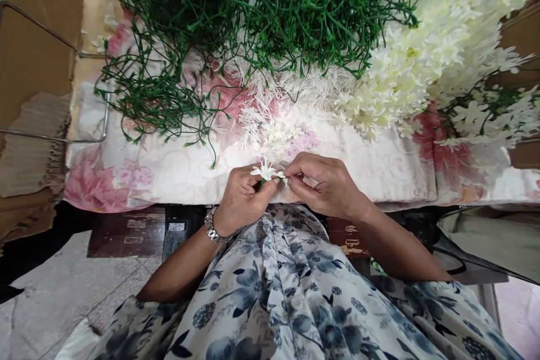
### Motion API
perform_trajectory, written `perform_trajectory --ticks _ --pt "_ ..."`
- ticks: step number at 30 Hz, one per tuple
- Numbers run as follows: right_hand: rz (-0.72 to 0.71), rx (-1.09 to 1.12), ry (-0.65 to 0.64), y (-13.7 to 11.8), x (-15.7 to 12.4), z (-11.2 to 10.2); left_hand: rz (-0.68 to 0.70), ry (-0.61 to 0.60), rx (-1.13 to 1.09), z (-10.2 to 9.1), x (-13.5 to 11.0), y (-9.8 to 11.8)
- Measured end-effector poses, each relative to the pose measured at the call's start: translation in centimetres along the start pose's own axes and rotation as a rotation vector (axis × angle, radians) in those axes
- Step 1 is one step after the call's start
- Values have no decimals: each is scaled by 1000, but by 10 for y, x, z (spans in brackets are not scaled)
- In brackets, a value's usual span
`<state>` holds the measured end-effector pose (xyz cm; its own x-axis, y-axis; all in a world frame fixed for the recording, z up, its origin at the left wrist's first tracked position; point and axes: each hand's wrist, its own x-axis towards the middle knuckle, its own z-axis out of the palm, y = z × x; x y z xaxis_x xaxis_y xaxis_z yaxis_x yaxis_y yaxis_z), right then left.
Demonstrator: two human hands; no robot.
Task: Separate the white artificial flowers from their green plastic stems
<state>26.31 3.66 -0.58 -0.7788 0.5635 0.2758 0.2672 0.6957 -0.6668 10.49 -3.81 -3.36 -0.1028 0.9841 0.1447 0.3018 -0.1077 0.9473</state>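
My left hand [247, 194], with a metal watch [211, 226] on its wrist, is closed around the green stem of an artificial flower. White petals and thin stamens of this artificial flower [265, 169] stick up above the thumb. Thumb and forefinger of my right hand [323, 183] pinch at a small white blossom [280, 175] right beside it. What exactly lies between those right fingertips is mostly hidden. Both hands are close together at the front edge of the cloth-covered table.
A big heap of green plastic stems [295, 5] covers the back, with a smaller bunch [164, 98] at left. White stamen pieces [312, 87] and cream blossoms [405, 67] are piled in the middle and right. Finished-looking flower sprays [485, 118] lie far right. A wire frame [105, 118] and cardboard [36, 39] stand left.
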Motion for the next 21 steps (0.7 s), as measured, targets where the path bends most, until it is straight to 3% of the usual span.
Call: perform_trajectory --ticks 9,13,16,21 --pt "33 63 35 1 -1 6 -86 -30 35 -1 2 0" --pt "87 137 1 1 -5 -6 -126 -153 -23 -7 5 14" --pt "117 129 54 2 -16 -32 -76 -305 53 -14 4 24" --pt "222 -193 446 23 -50 -110 -19 -313 207 -15 6 22"
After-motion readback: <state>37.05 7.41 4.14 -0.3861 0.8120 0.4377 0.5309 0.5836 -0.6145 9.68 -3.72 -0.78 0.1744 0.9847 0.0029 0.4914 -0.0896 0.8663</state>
